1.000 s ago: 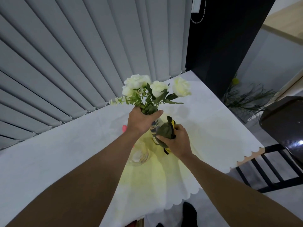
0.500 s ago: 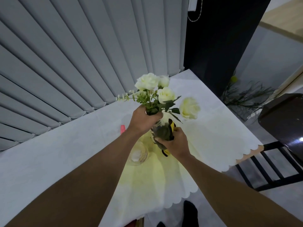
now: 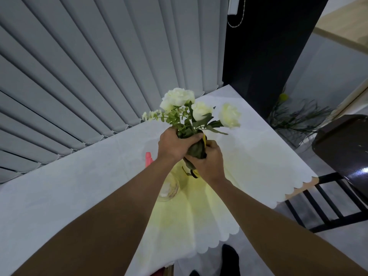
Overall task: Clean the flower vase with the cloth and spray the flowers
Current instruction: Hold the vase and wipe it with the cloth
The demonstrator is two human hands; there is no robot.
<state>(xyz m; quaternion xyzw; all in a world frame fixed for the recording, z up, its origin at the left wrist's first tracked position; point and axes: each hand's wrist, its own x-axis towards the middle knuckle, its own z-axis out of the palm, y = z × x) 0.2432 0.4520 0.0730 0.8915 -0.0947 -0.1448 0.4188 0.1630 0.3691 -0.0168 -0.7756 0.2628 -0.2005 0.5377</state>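
Observation:
White roses with green leaves (image 3: 199, 113) rise from a glass vase held up over the table. The vase is almost wholly hidden by both hands and the cloth. My left hand (image 3: 175, 145) is closed around the stems at the vase's mouth. My right hand (image 3: 209, 163) presses a dark green and yellow cloth (image 3: 197, 150) against the vase's upper part, touching my left hand. A pink spray head (image 3: 148, 158) and a clear rounded bottle (image 3: 169, 189) stand on the table, partly under my left forearm.
The white, scallop-edged tablecloth (image 3: 258, 166) has a pale yellow patch below the hands. Grey vertical blinds (image 3: 99, 76) run along the far edge. A dark chair (image 3: 342, 156) stands at the right, and a floor plant (image 3: 294, 120) behind it.
The bouquet has turned, with one rose swinging out to the right. My right hand has slid the cloth up the vase until it meets my left hand.

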